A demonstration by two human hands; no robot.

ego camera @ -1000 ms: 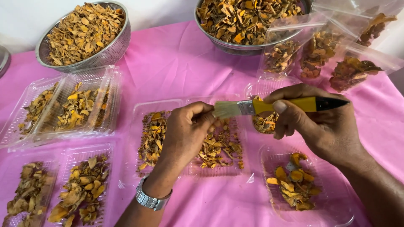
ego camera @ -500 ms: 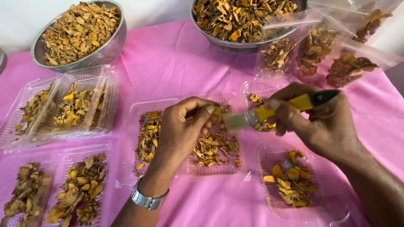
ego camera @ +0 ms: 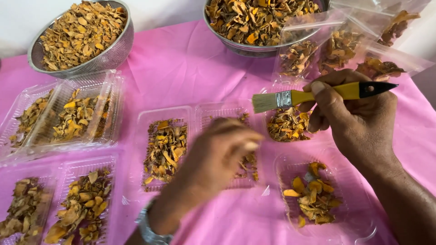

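Head view: right hand (ego camera: 359, 122) grips paintbrush (ego camera: 318, 95); blurred left hand (ego camera: 218, 154), grip unclear, over open tray (ego camera: 181, 113).

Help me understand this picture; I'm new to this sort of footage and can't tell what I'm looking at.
The camera sits on a person's head and looks down at their own two bare hands, so there is only this one view. The right hand holds a paintbrush with a yellow handle, bristles pointing left. The left hand, blurred from moving, hovers over an open clear tray; whether it holds anything is unclear. On the pink tablecloth lie more clear trays of dried orange-brown slices, two metal bowls heaped with the same slices, and filled plastic bags at the top right.
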